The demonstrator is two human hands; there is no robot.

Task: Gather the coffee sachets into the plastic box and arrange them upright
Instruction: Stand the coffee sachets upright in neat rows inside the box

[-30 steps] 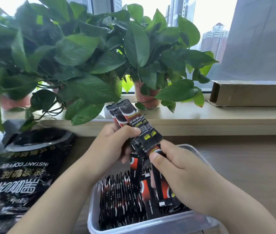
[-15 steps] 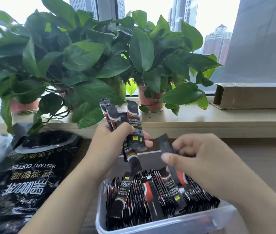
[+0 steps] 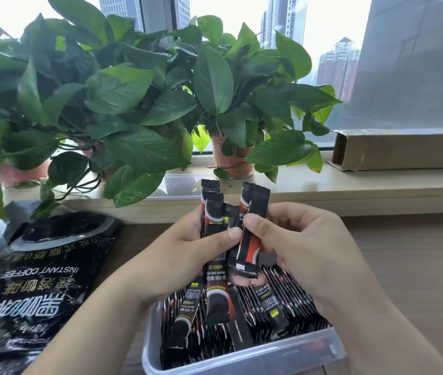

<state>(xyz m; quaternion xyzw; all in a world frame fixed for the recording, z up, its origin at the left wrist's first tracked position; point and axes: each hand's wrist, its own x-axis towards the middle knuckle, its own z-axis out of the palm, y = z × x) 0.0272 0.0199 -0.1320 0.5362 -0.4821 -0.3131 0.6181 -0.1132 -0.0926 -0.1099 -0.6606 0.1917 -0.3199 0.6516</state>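
Left hand: curled round a bundle of sachets, thumb pressed across their fronts, held above the box.
Right hand: pinches one sachet between thumb and fingertips, near its middle.
Sachet, place: just right of the left thumb, beside the bundle. Whether the two touch cannot be told.
Sachet, long axis: near vertical, the top tipped slightly rightward, the lower end pointing down at the box.
Bundle, long axis: upright and roughly parallel to the sachet. Its ends are uneven, and one sachet hangs well below the left palm.
Row: sachets on edge in the box, directly under both hands, with a few loose ones slanted across it.
Nearer hand: the right holds the sachet and the left would receive it.
Judged next move: pass the sachet leftward into the bundle with axes matched, then lower the whole bundle into the box.
Risk: the low-hanging sachet may slip out.
Bag: lies flat, left of the left forearm.
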